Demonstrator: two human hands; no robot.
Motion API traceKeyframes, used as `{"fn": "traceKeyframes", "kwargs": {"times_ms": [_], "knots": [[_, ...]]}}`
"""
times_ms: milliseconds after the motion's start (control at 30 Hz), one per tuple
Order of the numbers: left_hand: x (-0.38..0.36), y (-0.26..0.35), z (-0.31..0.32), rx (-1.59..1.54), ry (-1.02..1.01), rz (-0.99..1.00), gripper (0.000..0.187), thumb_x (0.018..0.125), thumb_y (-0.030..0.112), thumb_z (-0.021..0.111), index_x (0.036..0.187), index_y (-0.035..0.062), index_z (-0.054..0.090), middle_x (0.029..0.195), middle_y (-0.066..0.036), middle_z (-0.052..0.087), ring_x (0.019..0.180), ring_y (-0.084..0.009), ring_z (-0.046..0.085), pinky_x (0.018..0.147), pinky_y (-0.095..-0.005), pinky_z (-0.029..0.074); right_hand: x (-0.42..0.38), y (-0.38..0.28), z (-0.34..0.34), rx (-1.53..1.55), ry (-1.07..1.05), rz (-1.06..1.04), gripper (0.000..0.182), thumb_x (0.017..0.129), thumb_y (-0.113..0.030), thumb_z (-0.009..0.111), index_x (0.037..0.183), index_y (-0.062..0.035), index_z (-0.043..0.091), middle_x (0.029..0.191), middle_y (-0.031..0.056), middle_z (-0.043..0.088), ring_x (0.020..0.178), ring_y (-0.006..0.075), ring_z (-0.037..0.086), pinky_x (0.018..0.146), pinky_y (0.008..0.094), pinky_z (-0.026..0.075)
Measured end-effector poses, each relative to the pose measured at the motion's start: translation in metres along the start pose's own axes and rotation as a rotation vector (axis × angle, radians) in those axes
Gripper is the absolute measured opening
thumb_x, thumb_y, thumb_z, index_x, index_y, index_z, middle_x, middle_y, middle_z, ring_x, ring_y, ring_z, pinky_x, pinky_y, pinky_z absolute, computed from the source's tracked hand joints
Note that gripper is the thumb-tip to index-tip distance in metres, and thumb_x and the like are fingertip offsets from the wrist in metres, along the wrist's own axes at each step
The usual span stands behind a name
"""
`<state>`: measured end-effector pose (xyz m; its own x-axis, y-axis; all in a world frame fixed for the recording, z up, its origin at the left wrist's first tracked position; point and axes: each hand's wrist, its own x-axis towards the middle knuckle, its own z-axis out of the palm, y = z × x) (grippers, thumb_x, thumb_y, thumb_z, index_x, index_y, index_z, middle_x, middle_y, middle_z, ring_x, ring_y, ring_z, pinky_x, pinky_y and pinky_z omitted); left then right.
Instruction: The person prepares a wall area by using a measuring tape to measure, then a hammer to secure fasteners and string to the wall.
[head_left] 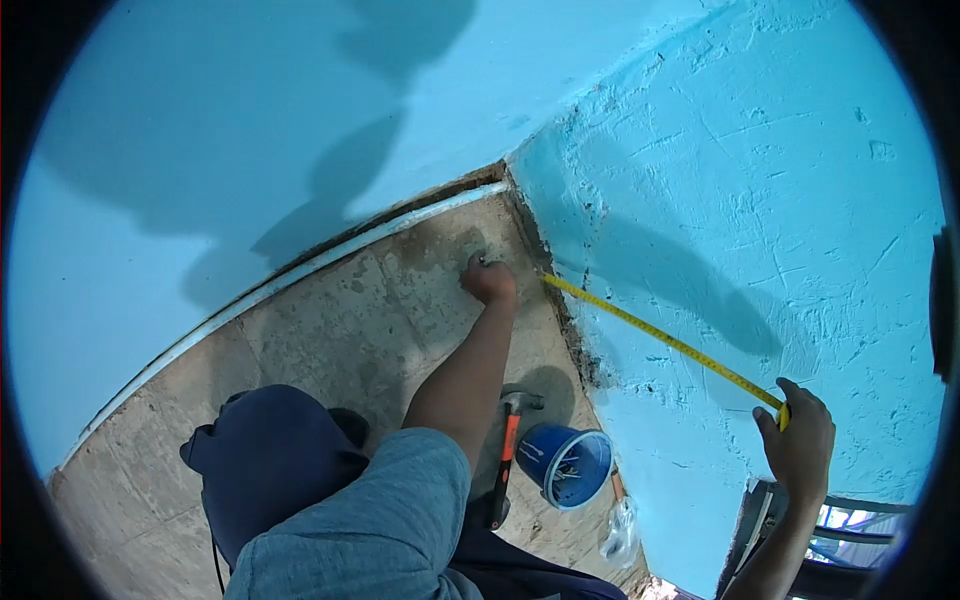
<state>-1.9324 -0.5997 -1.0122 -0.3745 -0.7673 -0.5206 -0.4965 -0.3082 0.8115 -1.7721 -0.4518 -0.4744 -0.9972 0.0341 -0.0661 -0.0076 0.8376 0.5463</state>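
Note:
My left hand (488, 280) is closed low over the concrete floor (350, 310), near the wall corner. Something small and dark shows at its fingers, too small to identify. To the right, my right hand (800, 435) grips a yellow tape measure (665, 338) near the blue wall. The extended blade slants up and left from that hand to the wall's base, its far end close beside my left hand but apart from it.
A hammer (508, 450) with an orange and black handle lies beside a blue bucket (565, 465) containing thin items. Clear plastic (620, 535) lies by the right wall. Dark cloth (270, 470) fills the lower left. A barred window (850, 535) is at lower right.

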Motion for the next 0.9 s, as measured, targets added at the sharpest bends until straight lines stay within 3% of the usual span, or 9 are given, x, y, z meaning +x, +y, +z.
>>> {"fn": "traceKeyframes", "kwargs": {"times_ms": [67, 133, 233, 333, 467, 533, 600, 800, 900], "knots": [[0.012, -0.007, 0.011, -0.092, -0.053, 0.020, 0.033, 0.081, 0.006, 0.061, 0.110, 0.0032, 0.078, 0.108, -0.026, 0.074, 0.102, -0.0412, 0.070, 0.093, -0.0497, 0.055, -0.001, 0.004, 0.014, 0.019, 0.045, -0.065, 0.059, 0.083, -0.022, 0.083, 0.134, 0.0003, 0.064, 0.104, 0.0209, 0.071, 0.096, 0.0383, 0.068, 0.087, 0.0493, 0.053], [0.022, -0.003, 0.012, -0.120, -0.093, 0.016, 0.034, 0.081, 0.005, 0.061, 0.111, 0.0033, 0.078, 0.107, -0.026, 0.074, 0.100, -0.0413, 0.071, 0.091, -0.0499, 0.055, -0.002, -0.013, 0.017, 0.015, -0.136, 0.030, 0.090, 0.078, -0.020, 0.088, 0.155, -0.0013, 0.044, 0.099, 0.0230, 0.071, 0.093, 0.0384, 0.069, 0.086, 0.0487, 0.054], [0.023, 0.034, -0.008, -0.075, -0.106, 0.002, 0.033, 0.084, 0.004, 0.062, 0.113, 0.0030, 0.077, 0.107, -0.024, 0.075, 0.099, -0.0409, 0.072, 0.089, -0.0493, 0.056, -0.007, -0.032, 0.052, 0.095, -0.226, -0.030, 0.106, 0.077, -0.022, 0.089, 0.162, -0.0007, 0.029, 0.092, 0.0202, 0.071, 0.084, 0.0379, 0.069, 0.080, 0.0474, 0.055], [0.031, 0.039, -0.011, -0.085, -0.118, 0.027, 0.028, 0.090, 0.009, 0.066, 0.116, 0.0022, 0.076, 0.109, -0.023, 0.075, 0.100, -0.0388, 0.072, 0.088, -0.0473, 0.057, -0.015, -0.057, 0.091, 0.174, -0.308, -0.106, 0.111, 0.076, -0.028, 0.090, 0.162, 0.0000, 0.027, 0.093, 0.0196, 0.071, 0.087, 0.0378, 0.069, 0.081, 0.0472, 0.055], [0.043, 0.032, -0.007, -0.189, -0.229, -0.026, 0.028, 0.094, 0.017, 0.072, 0.117, 0.0015, 0.075, 0.112, -0.021, 0.075, 0.104, -0.0353, 0.072, 0.087, -0.0459, 0.056, -0.026, -0.109, 0.132, 0.297, -0.389, -0.210, 0.109, 0.075, -0.029, 0.090, 0.161, -0.0003, 0.030, 0.105, 0.0226, 0.070, 0.099, 0.0396, 0.068, 0.089, 0.0487, 0.053], [0.048, 0.025, 0.001, -0.228, -0.290, -0.033, 0.028, 0.094, 0.019, 0.073, 0.117, 0.0016, 0.075, 0.110, -0.019, 0.076, 0.103, -0.0347, 0.073, 0.086, -0.0455, 0.057, -0.033, -0.139, 0.154, 0.234, -0.442, -0.341, 0.095, 0.079, -0.032, 0.084, 0.156, 0.0007, 0.039, 0.107, 0.0209, 0.069, 0.102, 0.0397, 0.067, 0.085, 0.0491, 0.053], [0.061, 0.006, 0.018, -0.271, -0.380, -0.011, 0.028, 0.094, 0.018, 0.073, 0.116, 0.0020, 0.076, 0.107, -0.018, 0.077, 0.101, -0.0350, 0.073, 0.085, -0.0454, 0.057, -0.052, -0.172, 0.177, 0.335, -0.476, -0.518, 0.081, 0.080, -0.031, 0.083, 0.149, -0.0068, 0.049, 0.108, 0.0188, 0.070, 0.106, 0.0370, 0.067, 0.086, 0.0502, 0.053], [0.064, 0.023, 0.025, -0.147, -0.292, 0.174, 0.027, 0.093, 0.021, 0.073, 0.114, 0.0044, 0.077, 0.097, -0.015, 0.078, 0.094, -0.0312, 0.075, 0.082, -0.0431, 0.057, -0.115, -0.284, 0.251, 0.317, -0.842, -0.793, 0.051, 0.092, -0.024, 0.064, 0.141, -0.0120, 0.056, 0.122, 0.0149, 0.067, 0.116, 0.0337, 0.066, 0.093, 0.0536, 0.052], [0.069, 0.026, 0.039, -0.187, -0.274, 0.169, 0.023, 0.091, 0.012, 0.075, 0.113, 0.0054, 0.077, 0.097, -0.010, 0.077, 0.084, -0.0201, 0.071, 0.075, -0.0374, 0.054, -0.143, -0.313, 0.286, 0.336, -0.833, -0.790, 0.044, 0.093, -0.021, 0.060, 0.136, -0.0128, 0.059, 0.122, 0.0141, 0.066, 0.118, 0.0323, 0.064, 0.095, 0.0530, 0.051]]}}
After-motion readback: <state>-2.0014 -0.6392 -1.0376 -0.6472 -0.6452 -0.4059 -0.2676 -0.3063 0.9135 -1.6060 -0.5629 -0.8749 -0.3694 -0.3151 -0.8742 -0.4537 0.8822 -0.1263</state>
